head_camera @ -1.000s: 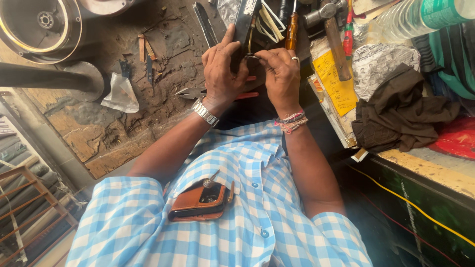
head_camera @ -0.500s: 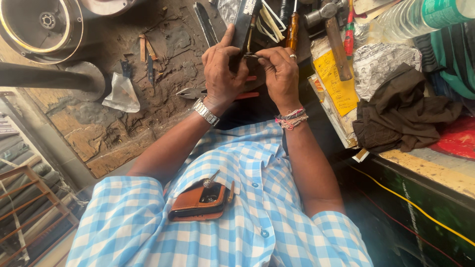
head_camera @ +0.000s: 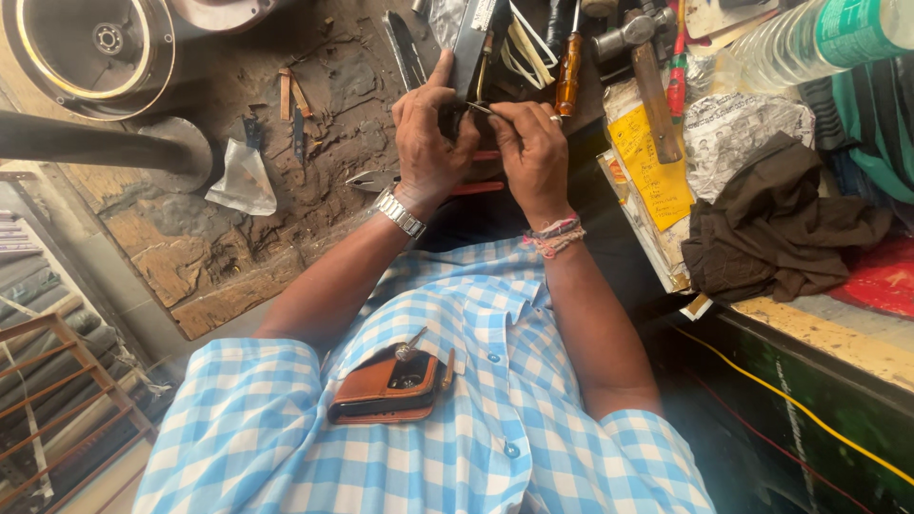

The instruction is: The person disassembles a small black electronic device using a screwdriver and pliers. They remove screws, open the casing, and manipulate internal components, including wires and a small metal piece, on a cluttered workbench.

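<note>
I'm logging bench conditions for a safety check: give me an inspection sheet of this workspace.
Surface: worn, stained workbench.
Job's things: small dark part in left hand; thin metal tool pinched by right hand.
Clutter: hammer, screwdriver, pliers, yellow paper, brown cloth, plastic bottle.
Grippers: both hands closed on their items.
Cables: yellow wire along the bench front.
Surroundings: round metal housing, metal rack.

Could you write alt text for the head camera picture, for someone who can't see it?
Over a cluttered workbench, the left hand grips a small dark part while the right hand holds a thin metal tool to it. A hammer lies nearby.
</note>
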